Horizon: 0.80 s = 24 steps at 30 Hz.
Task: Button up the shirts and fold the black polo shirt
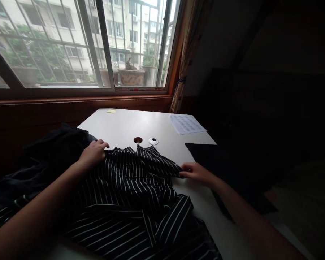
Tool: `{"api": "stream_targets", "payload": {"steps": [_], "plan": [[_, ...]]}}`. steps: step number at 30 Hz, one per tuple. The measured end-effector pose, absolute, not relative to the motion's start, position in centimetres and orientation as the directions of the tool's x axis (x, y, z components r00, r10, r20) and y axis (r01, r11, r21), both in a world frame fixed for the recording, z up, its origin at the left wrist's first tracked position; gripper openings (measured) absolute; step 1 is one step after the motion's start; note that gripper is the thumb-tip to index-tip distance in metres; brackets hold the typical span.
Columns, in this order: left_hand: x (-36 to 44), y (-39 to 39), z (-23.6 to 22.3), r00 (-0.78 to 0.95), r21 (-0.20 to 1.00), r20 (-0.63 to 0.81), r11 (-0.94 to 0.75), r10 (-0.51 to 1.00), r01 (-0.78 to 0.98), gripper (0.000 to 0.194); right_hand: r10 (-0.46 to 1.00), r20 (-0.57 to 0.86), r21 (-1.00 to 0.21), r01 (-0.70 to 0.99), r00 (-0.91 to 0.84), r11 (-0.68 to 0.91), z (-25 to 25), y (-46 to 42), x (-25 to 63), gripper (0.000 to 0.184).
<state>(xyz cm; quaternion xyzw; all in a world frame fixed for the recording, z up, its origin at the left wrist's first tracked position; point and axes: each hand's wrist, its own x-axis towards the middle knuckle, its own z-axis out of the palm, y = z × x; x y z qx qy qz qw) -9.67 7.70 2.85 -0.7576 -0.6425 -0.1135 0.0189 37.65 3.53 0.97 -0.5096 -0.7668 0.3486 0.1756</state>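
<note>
A black shirt with white stripes (pixel 127 177) lies rumpled across the near part of the white table, its folds overlapping. My left hand (pixel 94 153) is at the shirt's upper left, fingers closed on the cloth near its edge. On the other side, my right hand (pixel 197 174) pinches a pointed corner of the cloth between thumb and fingers, stretching it a little to the right. A wide striped band of the shirt (pixel 174 218) lies folded nearer to me. Beside my left forearm is a pile of dark clothes (pixel 54 151).
The white table (pixel 124 121) stands below a barred window (pixel 76 43). Papers (pixel 186 124) and a yellow sticky note (pixel 111 111) lie toward its far edge. A round cable hole (pixel 138 140) and its cap (pixel 153 141) are beyond the shirt. Dark flat cloth (pixel 222 169) lies right.
</note>
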Motion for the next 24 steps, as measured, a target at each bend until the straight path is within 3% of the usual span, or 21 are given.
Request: {"api": "stream_targets", "payload": {"steps": [2, 5, 8, 12, 15, 18, 20, 22, 24], "plan": [[-7.8, 8.3, 3.0, 0.216, 0.179, 0.259, -0.267, 0.941, 0.947, 0.031, 0.865, -0.102, -0.657, 0.686, -0.492, 0.312, 0.9, 2.2, 36.6, 0.022], [-3.9, 9.0, 2.7, 0.271, 0.419, 0.236, -0.35, 0.933, 0.838, 0.024, 0.839, -0.035, -0.568, 0.701, -0.544, 0.431, 1.3, 1.5, 35.2, 0.016], [-0.3, 10.0, 1.9, 0.285, 0.544, 0.19, -0.342, 0.939, 0.766, 0.039, 0.824, -0.008, -0.473, 0.729, -0.566, 0.496, 2.0, 2.0, 34.8, 0.014], [2.6, 11.6, 0.7, 0.267, 0.723, 0.173, -0.306, 0.948, 0.619, 0.044, 0.834, -0.106, -0.408, 0.789, -0.542, 0.46, 2.7, 3.1, 35.3, 0.019], [3.8, 11.6, 0.8, 0.252, 0.769, 0.221, -0.327, 0.942, 0.549, 0.035, 0.908, 0.004, -0.361, 0.846, -0.418, 0.391, 2.8, 3.7, 35.4, 0.028], [4.6, 10.0, 1.7, 0.257, 0.862, 0.275, -0.356, 0.926, 0.362, 0.032, 0.93, 0.195, -0.45, 0.814, -0.312, 0.367, 2.7, 4.3, 34.7, 0.027], [5.0, 8.1, 2.4, 0.283, 0.945, 0.276, -0.313, 0.918, 0.092, 0.034, 0.915, 0.287, -0.57, 0.717, -0.285, 0.402, 2.5, 4.8, 33.8, 0.025], [5.1, 6.1, 2.8, 0.323, 0.971, 0.22, -0.176, 0.92, -0.16, 0.037, 0.891, 0.354, -0.675, 0.582, -0.285, 0.454, 2.3, 5.2, 32.6, 0.027], [5.1, 4.4, 2.8, 0.374, 0.958, 0.123, -0.011, 0.919, -0.288, 0.04, 0.868, 0.392, -0.747, 0.446, -0.305, 0.493, 2.1, 5.4, 31.2, 0.037]]}}
